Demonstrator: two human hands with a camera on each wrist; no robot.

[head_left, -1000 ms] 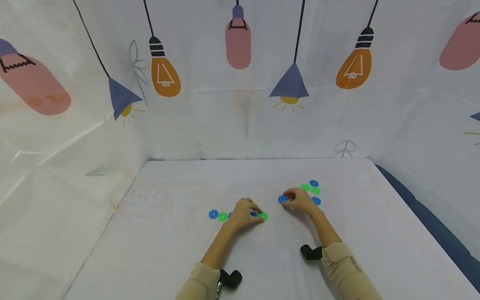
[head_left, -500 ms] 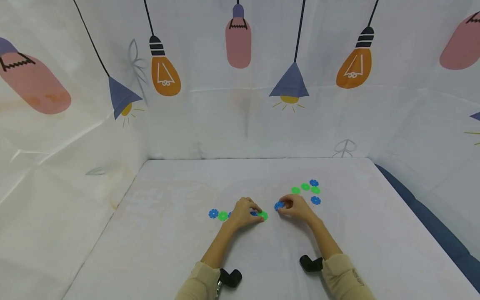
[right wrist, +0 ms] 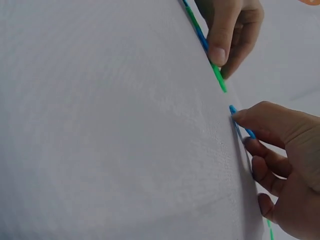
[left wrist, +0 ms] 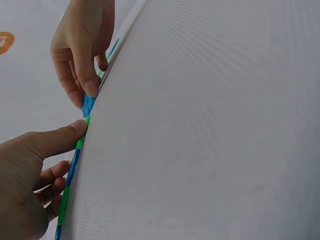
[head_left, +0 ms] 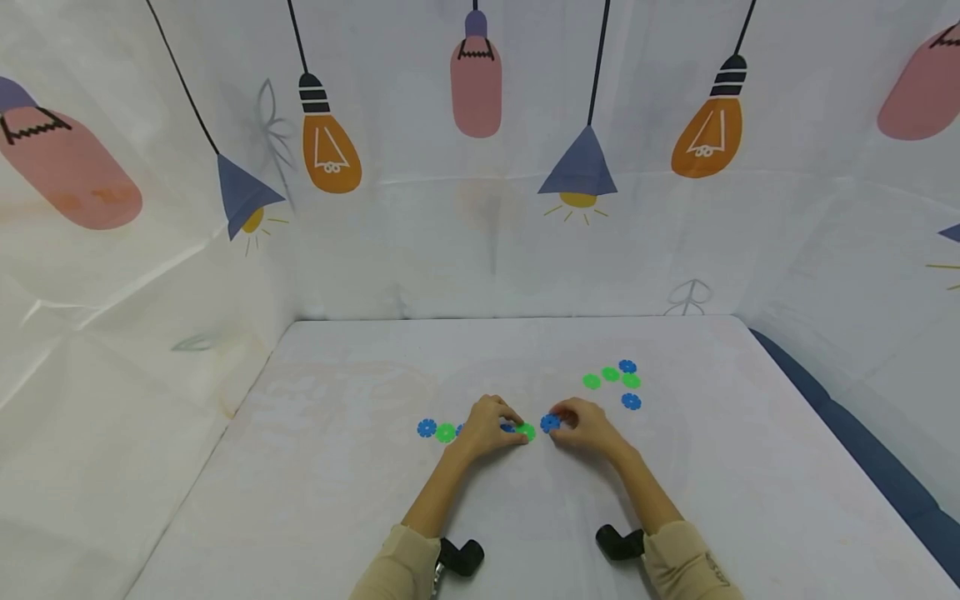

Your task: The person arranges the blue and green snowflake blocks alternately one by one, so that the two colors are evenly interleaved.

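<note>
A row of flat notched discs, alternating blue and green, lies on the white table; one blue disc and a green disc show at its left end. My left hand covers the row's middle and pinches the green end disc between thumb and fingers. Just to the right, my right hand pinches a loose blue disc by its edge. In the right wrist view that blue disc is tilted, with a small gap between it and the green end disc.
Farther back on the right lie several loose discs: green discs, a blue disc and another blue disc. The white table ends at a printed cloth backdrop. Black wrist mounts stick out by the sleeves.
My right hand has moved left and toward me with the blue disc, bringing it close to the green end disc and uncovering a loose green disc behind. The left hand has stayed still.
</note>
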